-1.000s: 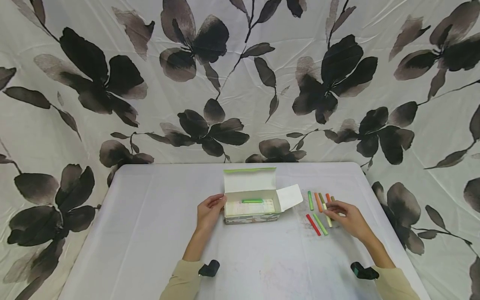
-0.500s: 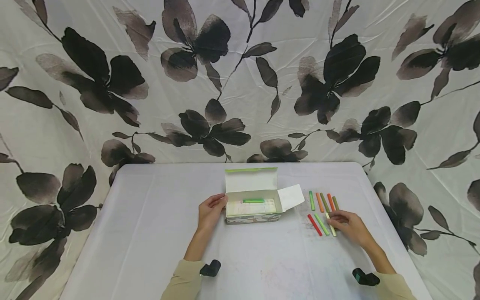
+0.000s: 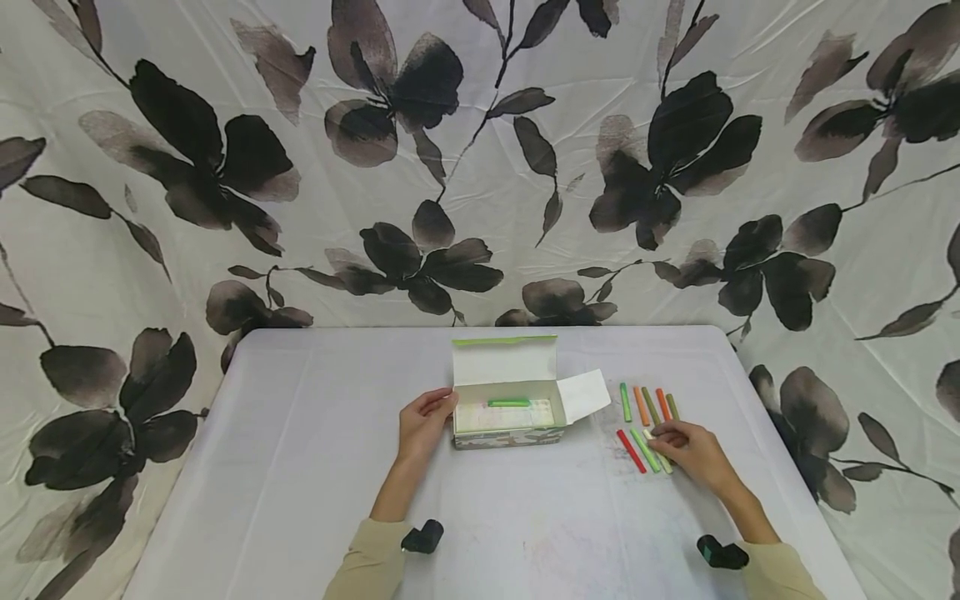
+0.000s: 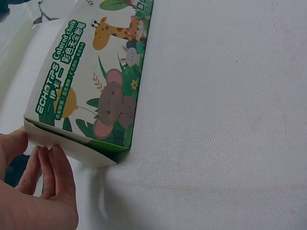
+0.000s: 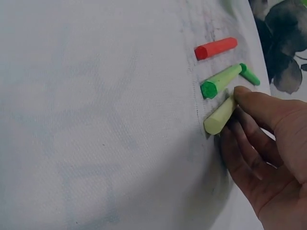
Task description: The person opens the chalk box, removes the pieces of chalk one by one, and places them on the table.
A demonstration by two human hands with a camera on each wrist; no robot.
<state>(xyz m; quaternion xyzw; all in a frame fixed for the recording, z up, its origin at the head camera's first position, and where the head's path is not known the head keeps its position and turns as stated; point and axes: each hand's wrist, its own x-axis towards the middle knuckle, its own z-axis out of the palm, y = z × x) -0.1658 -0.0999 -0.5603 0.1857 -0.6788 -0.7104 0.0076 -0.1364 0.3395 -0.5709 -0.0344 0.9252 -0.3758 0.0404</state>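
A cardboard box of colored chalk (image 3: pixel 510 437) stands with its lid raised at the back and its right flap folded out. One green chalk stick (image 3: pixel 508 403) lies inside on the contents. At the box's left end my left hand (image 3: pixel 423 425) holds the white end flap (image 4: pixel 72 148) between thumb and fingers. To the right, my right hand (image 3: pixel 697 454) pinches a pale yellow chalk stick (image 5: pixel 220 117) by its far part. Beside that stick lie a light green chalk stick (image 5: pixel 221 81) and a red one (image 5: pixel 216 48).
Behind the front row, several more chalk sticks lie side by side, among them a green one (image 3: pixel 626 402) and an orange one (image 3: pixel 641 407). Chalk smudges mark the white tablecloth (image 3: pixel 555 533). A floral cloth (image 3: pixel 525 167) hangs behind the table.
My right hand has drawn the pale yellow stick toward me from the back row and set it close alongside the light green one. The left hand stays at the box.
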